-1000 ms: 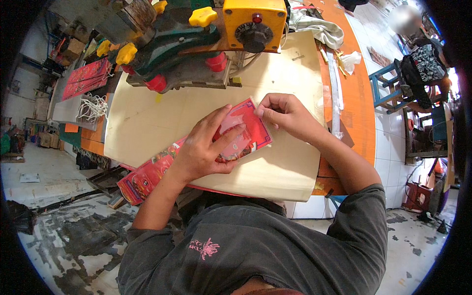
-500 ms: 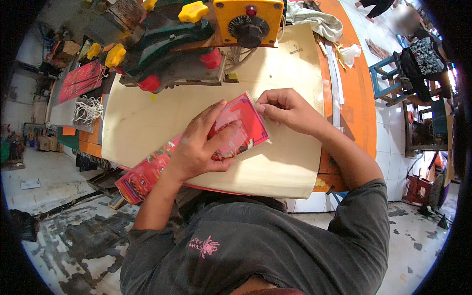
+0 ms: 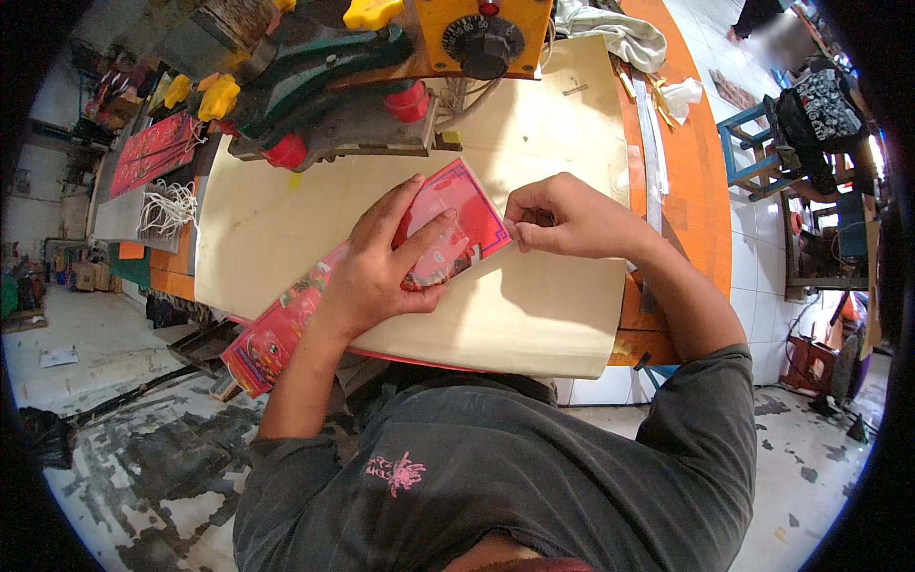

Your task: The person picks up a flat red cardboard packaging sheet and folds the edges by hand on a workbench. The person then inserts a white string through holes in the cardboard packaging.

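Note:
A long, narrow red printed sheet (image 3: 477,212) with a purple border pattern at its far end lies slantwise over the cream tabletop cover (image 3: 534,319). Across it spreads my left hand (image 3: 376,262), thumb along its near side and fingers toward its far side, holding it. The sheet's other end sticks out past the table edge, beyond my left wrist. At its right corner is my right hand (image 3: 562,219), with thumb and forefinger pinched together. Whatever lies between those fingertips is too small to make out.
A green machine (image 3: 329,95) with red feet and a yellow dial box (image 3: 486,38) stands at the back. Red printed pieces (image 3: 157,153) and white strings (image 3: 170,210) lie at the left. A long metal strip (image 3: 649,172), cloth (image 3: 620,33) and a blue stool (image 3: 748,143) are right.
The sheet's far end has shifted slightly up and left, along with my left hand. My right hand has moved a little right and down, its fingers still pinched at the corner.

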